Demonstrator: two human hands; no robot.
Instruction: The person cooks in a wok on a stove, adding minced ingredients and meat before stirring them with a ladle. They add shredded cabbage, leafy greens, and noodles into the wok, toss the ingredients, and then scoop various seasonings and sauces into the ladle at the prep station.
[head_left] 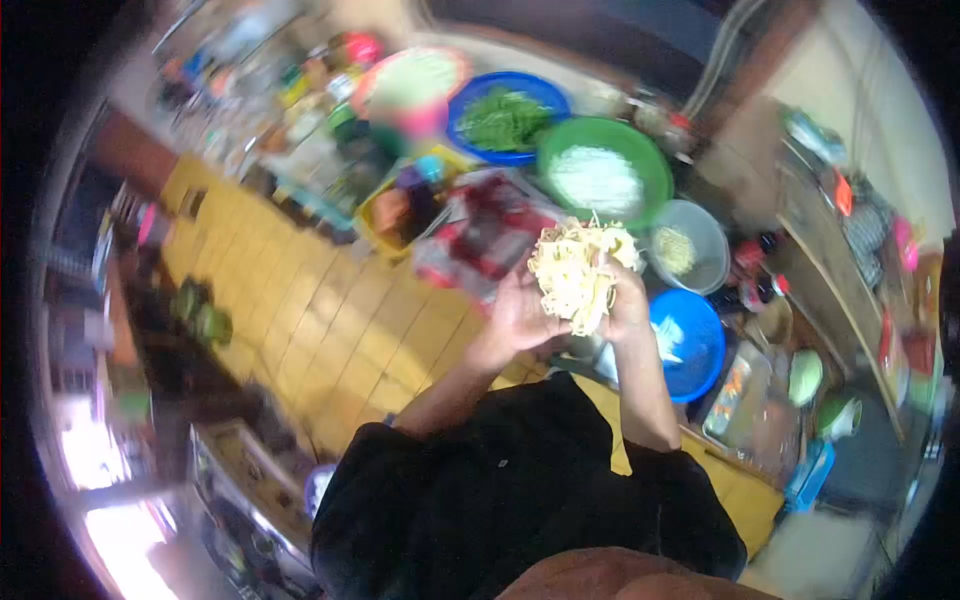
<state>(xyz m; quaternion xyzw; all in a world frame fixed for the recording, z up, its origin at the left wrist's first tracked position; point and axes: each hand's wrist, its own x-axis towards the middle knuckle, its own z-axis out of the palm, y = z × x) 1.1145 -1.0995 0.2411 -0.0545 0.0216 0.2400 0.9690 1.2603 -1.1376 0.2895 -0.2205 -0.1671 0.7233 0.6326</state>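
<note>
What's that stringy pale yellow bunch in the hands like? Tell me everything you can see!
The pale yellow bunch is a messy tangle of thin strips, some curled, with wispy ends poking up at the top. It looks soft, maybe noodles or something shredded, but the picture is too blurry to tell. It is held up in front of the person, between the left hand and the right hand, touching both. In the picture, it appears just below the green basin.
</note>
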